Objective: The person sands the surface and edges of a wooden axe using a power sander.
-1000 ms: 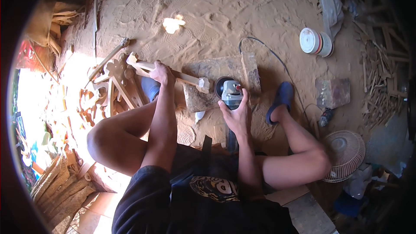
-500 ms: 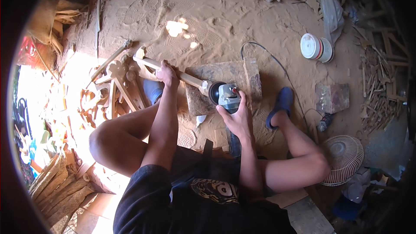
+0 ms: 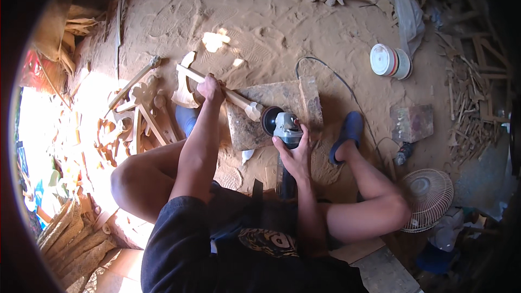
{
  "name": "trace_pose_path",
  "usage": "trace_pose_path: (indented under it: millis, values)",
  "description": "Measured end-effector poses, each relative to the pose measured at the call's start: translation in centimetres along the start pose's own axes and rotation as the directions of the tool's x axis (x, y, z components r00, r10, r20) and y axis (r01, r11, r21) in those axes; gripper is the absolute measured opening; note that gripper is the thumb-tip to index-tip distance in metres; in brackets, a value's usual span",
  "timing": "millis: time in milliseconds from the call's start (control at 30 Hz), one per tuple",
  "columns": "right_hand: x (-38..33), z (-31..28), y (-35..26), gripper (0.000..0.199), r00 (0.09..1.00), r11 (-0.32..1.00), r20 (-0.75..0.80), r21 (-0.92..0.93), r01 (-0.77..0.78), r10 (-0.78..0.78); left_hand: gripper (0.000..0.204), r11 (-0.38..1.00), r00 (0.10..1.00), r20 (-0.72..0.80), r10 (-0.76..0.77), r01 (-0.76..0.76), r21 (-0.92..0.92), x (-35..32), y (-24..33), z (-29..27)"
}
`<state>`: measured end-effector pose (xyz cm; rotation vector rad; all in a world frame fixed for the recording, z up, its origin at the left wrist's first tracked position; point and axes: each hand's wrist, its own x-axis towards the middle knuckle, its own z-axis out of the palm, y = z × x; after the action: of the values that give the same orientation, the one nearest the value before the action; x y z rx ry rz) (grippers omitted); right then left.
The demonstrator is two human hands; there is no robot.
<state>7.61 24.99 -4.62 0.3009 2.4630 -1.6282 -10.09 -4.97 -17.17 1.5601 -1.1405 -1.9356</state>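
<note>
My left hand (image 3: 210,88) grips a long turned wooden piece (image 3: 239,100) near its middle and holds it slanted over a flat stone slab (image 3: 282,100). The knobbed end of that piece touches the dark disc of an angle grinder (image 3: 283,125). My right hand (image 3: 293,152) is closed around the grinder's grey body from below. The grinder's black cable (image 3: 336,81) loops away across the sawdust floor. I sit on the ground with knees spread and blue shoes (image 3: 347,130) on my feet.
Carved wooden pieces (image 3: 141,108) lie in a pile at my left. A white bucket (image 3: 389,61) stands at the upper right, a floor fan (image 3: 429,198) at the lower right, and wood scraps (image 3: 472,103) along the right edge. Sawdust covers the floor.
The wooden piece has been tilted so its far end points more up-left, and the grinder has stayed against its knobbed end. The view has shifted slightly.
</note>
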Motion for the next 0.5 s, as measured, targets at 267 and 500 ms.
trace_pose_path:
  millis: [267,500]
  values:
    - [0.6,0.3,0.3,0.094,1.0,0.999,0.023,0.028,0.019,-0.019,0.013,0.999,0.998,0.061,0.003,-0.001,-0.042,0.5,-0.4,-0.3]
    - [1.9,-0.8,-1.6,0.098,0.993,0.997,0.089,-0.014,-0.078,0.079,0.012,1.0,0.999,0.04,-0.001,0.0,0.025,0.4,0.0,-0.3]
